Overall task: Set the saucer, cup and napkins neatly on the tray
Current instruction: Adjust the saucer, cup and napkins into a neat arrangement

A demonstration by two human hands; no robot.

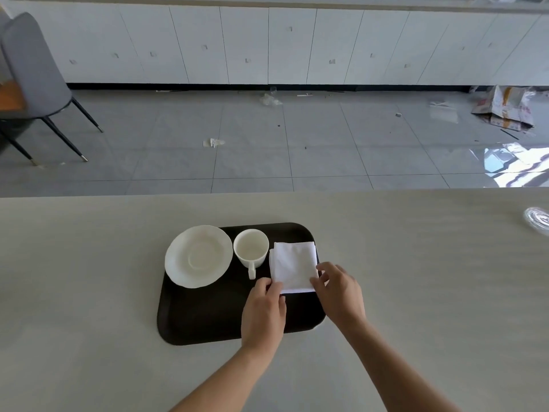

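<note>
A dark brown tray [208, 316] lies on the pale table. On its far left part rests a white saucer [198, 256], overhanging the tray's left rim a little. A white cup [251, 248] stands upright just right of the saucer, its handle toward me. White folded napkins [292, 266] lie on the tray's right part. My left hand [263, 310] pinches the napkins' near left corner. My right hand [338, 288] holds their near right corner with thumb and fingers.
The table [89, 292] stretches wide on both sides of the tray. A clear plastic object [537, 220] sits at the table's far right edge. Beyond the table are a tiled floor with scraps, a grey chair [32, 72] at the left and white cabinets.
</note>
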